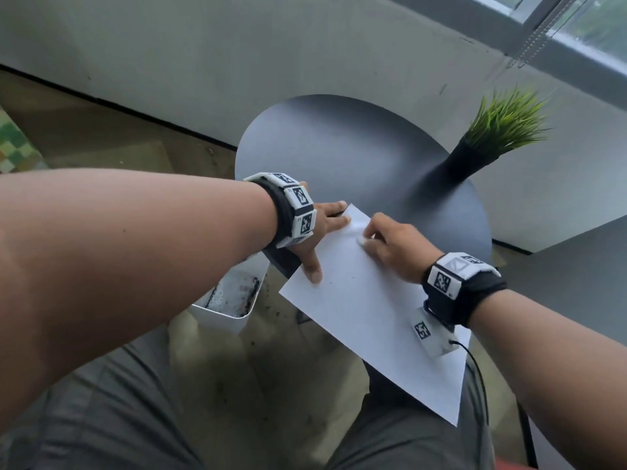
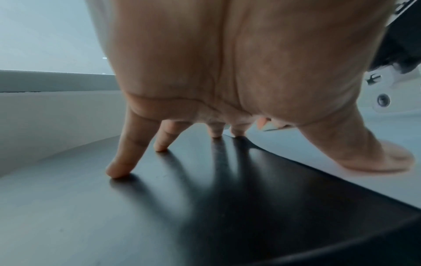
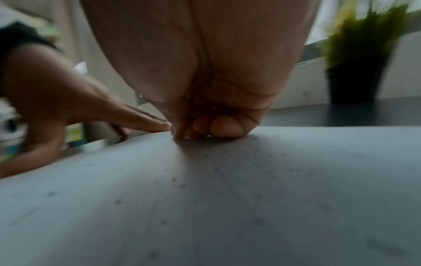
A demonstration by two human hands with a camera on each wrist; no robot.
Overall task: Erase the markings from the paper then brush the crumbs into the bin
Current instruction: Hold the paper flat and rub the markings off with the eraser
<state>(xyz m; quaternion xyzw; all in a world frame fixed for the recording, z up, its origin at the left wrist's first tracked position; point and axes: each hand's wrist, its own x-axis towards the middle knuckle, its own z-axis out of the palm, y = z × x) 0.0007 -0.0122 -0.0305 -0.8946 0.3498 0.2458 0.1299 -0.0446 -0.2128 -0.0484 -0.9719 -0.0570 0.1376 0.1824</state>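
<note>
A white sheet of paper (image 1: 369, 310) lies slanted on the round dark table (image 1: 339, 147), its near corner hanging over the edge above my lap. My left hand (image 1: 325, 232) is spread flat, thumb and fingertips (image 2: 118, 172) pressing the paper's far left corner and the table beside it. My right hand (image 1: 386, 245) is curled and pinches a small white eraser (image 1: 362, 241) down on the paper's far part. Small dark crumbs (image 3: 180, 185) speckle the paper (image 3: 205, 207) in the right wrist view. A white bin (image 1: 234, 300) with dark specks inside stands on the floor under my left wrist.
A black pot with a green grass plant (image 1: 475, 154) stands at the table's right edge. A grey wall and a window run behind the table. My knees sit below the overhanging paper.
</note>
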